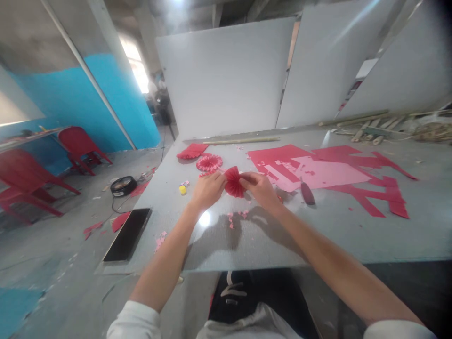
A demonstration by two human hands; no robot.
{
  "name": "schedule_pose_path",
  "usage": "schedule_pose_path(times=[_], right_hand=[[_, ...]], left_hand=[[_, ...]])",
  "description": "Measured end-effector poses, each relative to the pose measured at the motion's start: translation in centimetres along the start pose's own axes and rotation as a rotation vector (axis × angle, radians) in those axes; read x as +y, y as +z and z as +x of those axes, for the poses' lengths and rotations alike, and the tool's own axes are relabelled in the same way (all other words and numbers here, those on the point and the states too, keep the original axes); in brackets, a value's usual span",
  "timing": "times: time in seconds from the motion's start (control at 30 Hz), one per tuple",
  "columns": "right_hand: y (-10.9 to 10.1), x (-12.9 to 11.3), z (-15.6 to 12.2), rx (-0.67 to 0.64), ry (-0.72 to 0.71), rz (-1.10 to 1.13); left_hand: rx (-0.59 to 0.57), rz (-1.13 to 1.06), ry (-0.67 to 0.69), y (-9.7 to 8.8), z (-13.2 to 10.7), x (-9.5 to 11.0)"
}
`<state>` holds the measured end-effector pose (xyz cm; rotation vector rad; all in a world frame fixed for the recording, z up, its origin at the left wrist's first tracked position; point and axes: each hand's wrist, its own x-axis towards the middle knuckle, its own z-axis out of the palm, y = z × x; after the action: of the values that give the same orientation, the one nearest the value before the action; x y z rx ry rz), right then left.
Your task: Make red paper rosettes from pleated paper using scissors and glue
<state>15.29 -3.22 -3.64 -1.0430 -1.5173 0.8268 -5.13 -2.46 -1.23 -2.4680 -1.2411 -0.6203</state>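
Note:
A red pleated paper fan point(234, 182) is held up between my two hands above the table, its folds spread into a rounded shape. My left hand point(209, 189) pinches its left edge, fingers closed. On the opposite edge, my right hand point(261, 187) grips it between thumb and fingers. Just beyond my left hand lies a pleated paper rosette point(209, 163) in red and pink. A folded red paper piece point(192, 151) rests behind it. Part of another red piece shows at my left fingers, mostly hidden. Small pink paper scraps point(231, 220) lie below my hands.
Red sheets point(271, 153) and a pink sheet point(328, 172) spread over the table's right side, with a dark red-handled tool point(307, 193) beside them. A phone point(127, 235) lies at the left edge, near a yellow cap point(182, 189). Bamboo sticks point(377, 129) lie at the back right.

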Motion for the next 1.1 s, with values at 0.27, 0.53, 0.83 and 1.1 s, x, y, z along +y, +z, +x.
schedule_pose_path(times=[0.27,0.53,0.83,1.1], right_hand=[[0.3,1.0,-0.3,0.080,-0.090,-0.046],[1.0,1.3,-1.2,0.128,-0.488,-0.380],[0.6,0.3,-1.5,0.025,-0.434,-0.371],[0.4,0.3,-1.3,-0.017,-0.428,-0.277]], left_hand=[[0.158,-0.243,-0.185,0.6,-0.2,1.0],[0.208,-1.133,-0.560,1.7,0.0,3.6],[0.237,-1.438,-0.593,2.0,0.1,2.9],[0.193,-1.528,-0.621,2.7,0.2,2.6]])
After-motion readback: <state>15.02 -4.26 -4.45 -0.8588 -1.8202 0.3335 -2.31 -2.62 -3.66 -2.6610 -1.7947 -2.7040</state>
